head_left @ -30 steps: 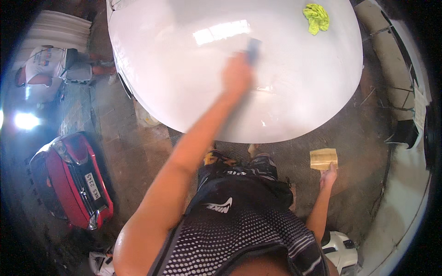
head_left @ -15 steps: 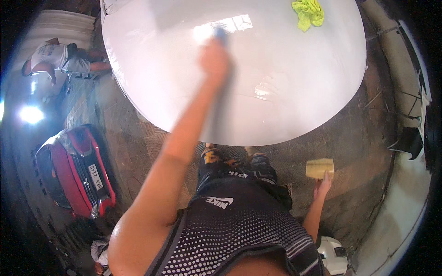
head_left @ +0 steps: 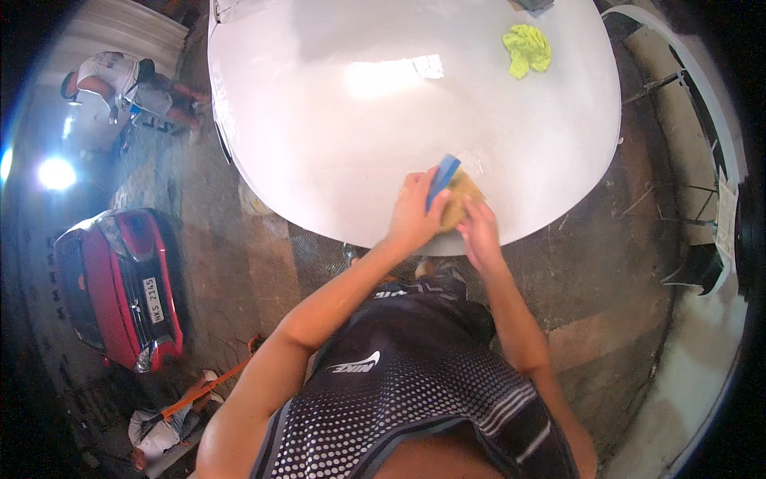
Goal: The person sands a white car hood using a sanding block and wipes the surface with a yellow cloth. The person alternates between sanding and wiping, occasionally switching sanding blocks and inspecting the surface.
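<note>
— Hands on the white car panel?
— Yes, at its near edge. Left hand grips a blue sanding block; right hand pinches tan sandpaper against it. Yellow rag lies far across.

The person wears a black top with no sleeves, so both arms are bare all the way down to the fingers. The top has rows of small white dots that fade out, grey bands near the sides, and a white logo on it. The left hand and right hand have no gloves, rings or watch.
</note>
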Tool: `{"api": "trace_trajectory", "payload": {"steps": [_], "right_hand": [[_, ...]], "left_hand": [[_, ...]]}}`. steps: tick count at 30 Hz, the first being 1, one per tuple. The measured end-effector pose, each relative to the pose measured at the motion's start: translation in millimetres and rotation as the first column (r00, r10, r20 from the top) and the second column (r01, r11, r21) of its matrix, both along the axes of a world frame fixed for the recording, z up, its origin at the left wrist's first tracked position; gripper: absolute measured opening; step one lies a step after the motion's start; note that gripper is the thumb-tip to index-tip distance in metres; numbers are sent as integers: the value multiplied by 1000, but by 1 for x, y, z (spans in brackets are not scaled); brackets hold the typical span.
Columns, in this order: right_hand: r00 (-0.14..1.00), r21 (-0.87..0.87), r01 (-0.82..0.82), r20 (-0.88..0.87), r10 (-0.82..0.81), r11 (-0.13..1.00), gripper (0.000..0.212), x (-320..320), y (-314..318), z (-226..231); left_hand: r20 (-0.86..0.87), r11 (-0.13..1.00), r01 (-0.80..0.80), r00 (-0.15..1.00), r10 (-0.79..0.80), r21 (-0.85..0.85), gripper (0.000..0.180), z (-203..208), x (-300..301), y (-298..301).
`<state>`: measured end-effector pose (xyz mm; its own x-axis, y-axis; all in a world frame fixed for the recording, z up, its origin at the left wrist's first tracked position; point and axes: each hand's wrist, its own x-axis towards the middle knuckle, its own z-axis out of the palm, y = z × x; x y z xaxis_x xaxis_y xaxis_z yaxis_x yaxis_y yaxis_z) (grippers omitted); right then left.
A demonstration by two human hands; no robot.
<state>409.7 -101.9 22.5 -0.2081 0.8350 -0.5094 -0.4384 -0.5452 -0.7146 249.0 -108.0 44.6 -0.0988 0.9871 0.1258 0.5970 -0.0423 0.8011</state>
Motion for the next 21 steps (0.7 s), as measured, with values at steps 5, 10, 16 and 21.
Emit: {"api": "trace_trajectory", "payload": {"steps": [5,10,16,21], "right_hand": [[961,86,-265,-56,270,961,39,-66,10,25],[934,131,-342,-64,352,931,36,-106,-3,34],[925,190,-372,-10,381,909,37,-157,-47,49],[890,251,-438,-17,456,863,40,-214,-104,37]], "left_hand": [[-123,959,-176,971,206,222,49,7,-37,-41],[-133,918,-212,954,269,334,56,23,-76,-69],[-120,912,-171,966,230,373,58,29,-142,-119],[-151,899,-206,947,282,386,58,27,-198,-181]]}}
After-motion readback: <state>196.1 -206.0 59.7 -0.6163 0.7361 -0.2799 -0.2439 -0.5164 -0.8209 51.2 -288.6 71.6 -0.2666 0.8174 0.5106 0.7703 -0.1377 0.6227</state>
